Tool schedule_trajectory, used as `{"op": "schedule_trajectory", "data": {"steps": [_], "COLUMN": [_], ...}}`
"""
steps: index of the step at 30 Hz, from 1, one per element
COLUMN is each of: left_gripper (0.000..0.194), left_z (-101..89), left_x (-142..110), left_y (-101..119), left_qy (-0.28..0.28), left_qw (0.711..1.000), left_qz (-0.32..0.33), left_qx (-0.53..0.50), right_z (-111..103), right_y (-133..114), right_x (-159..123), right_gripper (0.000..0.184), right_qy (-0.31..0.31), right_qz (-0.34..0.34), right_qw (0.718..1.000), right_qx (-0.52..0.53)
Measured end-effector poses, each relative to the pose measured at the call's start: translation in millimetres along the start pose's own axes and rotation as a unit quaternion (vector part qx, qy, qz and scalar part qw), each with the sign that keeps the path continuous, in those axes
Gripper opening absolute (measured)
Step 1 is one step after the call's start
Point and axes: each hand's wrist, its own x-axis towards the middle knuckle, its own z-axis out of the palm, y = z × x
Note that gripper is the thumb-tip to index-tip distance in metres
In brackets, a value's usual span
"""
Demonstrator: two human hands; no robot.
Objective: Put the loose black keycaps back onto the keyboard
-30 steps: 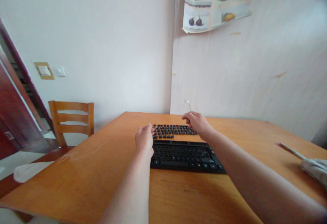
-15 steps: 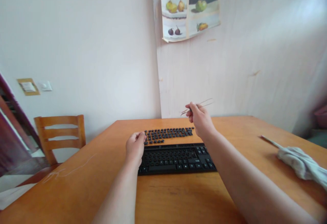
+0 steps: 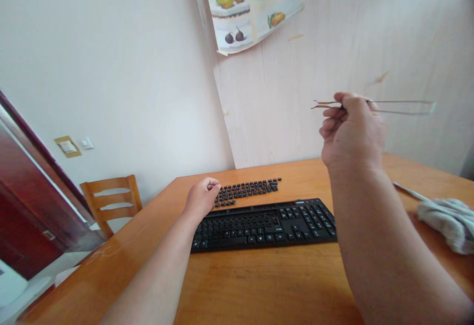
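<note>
High on the right, my right hand [image 3: 353,122] is closed around a thin wire keycap puller [image 3: 402,107]. Its two hooked prongs point left and its long wire loop sticks out to the right. My left hand [image 3: 203,197] is closed at the left end of the rows of loose black keycaps [image 3: 246,190]; what its fingers hold, if anything, is hidden. Between my arms lies a black keyboard [image 3: 289,238]. Many of its main keys are off, while the number pad and bottom row still carry keycaps.
A grey cloth [image 3: 446,221] with a thin stick [image 3: 411,191] lies on the right of the wooden table [image 3: 237,285]. A wooden chair [image 3: 113,199] stands beyond the left edge. Fruit pictures [image 3: 255,9] hang on the wall behind.
My right hand has risen to the right and nearer with the keycap puller, uncovering the keyboard's number pad. My left hand stays by the keycaps, slightly higher. The view has tilted.
</note>
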Motion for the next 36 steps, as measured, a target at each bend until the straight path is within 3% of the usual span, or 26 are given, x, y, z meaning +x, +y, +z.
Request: {"op": "schedule_trajectory", "data": {"steps": [2,6,13,26,33,36], "left_gripper": [0.022,0.018,0.019,0.008,0.012,0.012], "left_z": [0.0,4.6,28.1,46.4,47.7,48.8], "left_x": [11,24,33,36,36,36], "left_y": [-4,-10,-10,-13,-13,-13], "left_qy": [-0.057,-0.154,-0.243,-0.263,-0.264,-0.260], "left_qw": [0.992,0.947,0.893,0.916,0.897,0.901], "left_qz": [0.045,0.126,0.163,0.142,0.170,0.168], "left_qx": [0.105,0.252,0.341,0.268,0.312,0.304], "right_z": [-3,-3,3,10,13,14], "right_y": [-1,-4,-8,-4,-4,-4], "right_x": [2,3,0,-3,-7,-7], "right_gripper": [0.009,0.008,0.007,0.009,0.010,0.010], "right_qy": [-0.004,0.015,0.035,0.043,0.045,0.043], "right_qz": [-0.005,-0.003,0.014,0.033,0.038,0.039], "right_qw": [1.000,1.000,0.999,0.998,0.998,0.998], "right_qx": [0.004,0.013,0.028,0.025,0.021,0.023]}}
